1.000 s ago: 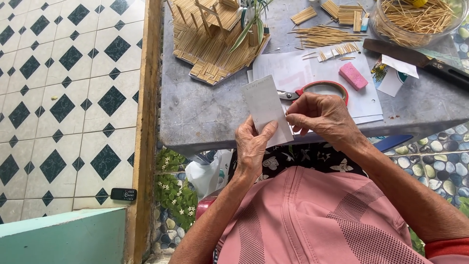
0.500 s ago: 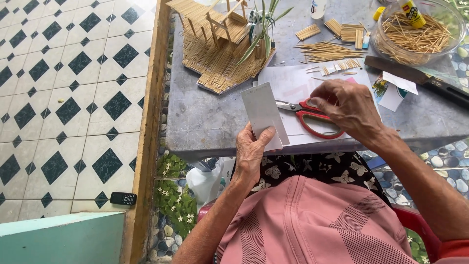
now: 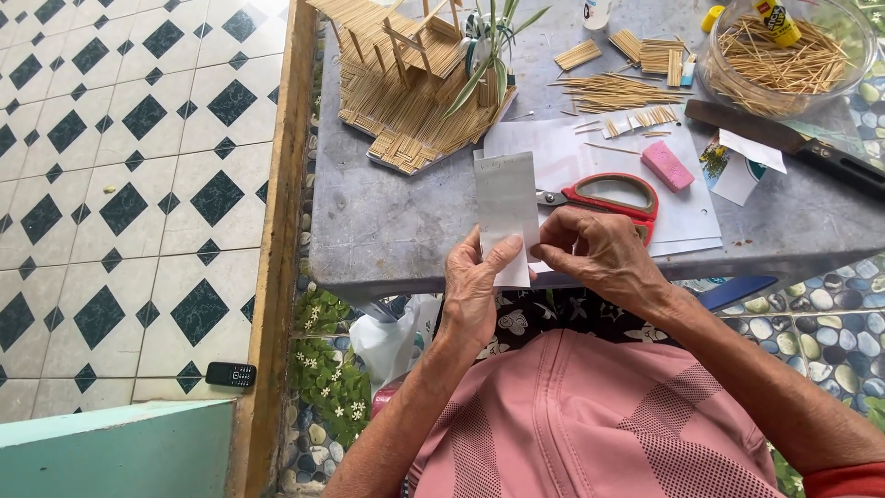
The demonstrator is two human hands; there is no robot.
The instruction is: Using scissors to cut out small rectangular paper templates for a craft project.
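Paper (image 3: 505,207) stands uncut, pinched at its lower edge by left hand (image 3: 475,295) and right hand (image 3: 599,258) fingers — scissors (image 3: 613,195) lie idle just beyond the right fingers — stick house (image 3: 406,83) partly built.

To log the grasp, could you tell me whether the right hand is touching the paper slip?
Touching: the head view shows the right hand pinching the paper slip's lower right edge.

Your scissors (image 3: 608,196) lie on the table (image 3: 387,231), right of the paper strip (image 3: 506,207), stick house (image 3: 406,83) behind.
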